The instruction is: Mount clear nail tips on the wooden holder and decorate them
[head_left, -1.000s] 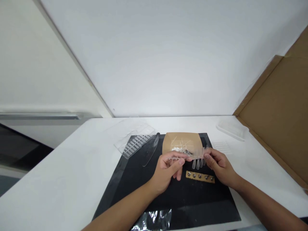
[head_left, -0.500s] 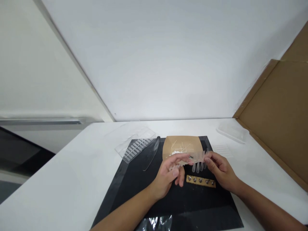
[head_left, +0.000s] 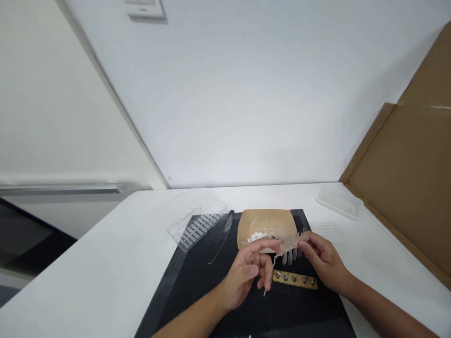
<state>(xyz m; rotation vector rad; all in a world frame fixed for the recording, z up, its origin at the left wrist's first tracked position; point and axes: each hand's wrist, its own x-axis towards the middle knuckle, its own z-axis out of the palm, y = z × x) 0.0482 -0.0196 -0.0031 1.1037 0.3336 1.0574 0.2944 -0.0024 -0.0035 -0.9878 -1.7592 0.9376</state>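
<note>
My right hand [head_left: 322, 256] pinches the right end of a small clear plastic sheet [head_left: 289, 241] between thumb and fingers. Clear nail tips [head_left: 290, 257] hang below the sheet, close to those fingertips. My left hand [head_left: 244, 272] has its index finger stretched out to the sheet's left end, thumb apart and other fingers bent. A thin, crinkled whitish strip [head_left: 274, 264] dangles by the left fingers; its contact with them is unclear. Just below lies a tan strip with several metal studs [head_left: 294, 279].
Behind the hands, a beige board [head_left: 253, 217] bears white scraps and thin sticks. A case of nail tips [head_left: 200, 230] and a curved dark-ended tool [head_left: 225, 230] lie left on the black mat [head_left: 197, 300]. A clear tray [head_left: 338, 205] and cardboard [head_left: 412, 173] stand right.
The view has tilted up, so everything sits lower. My left fingers have drawn off the clear sheet and spread, and the thin strip now hangs beside them. My right hand keeps its pinch.
</note>
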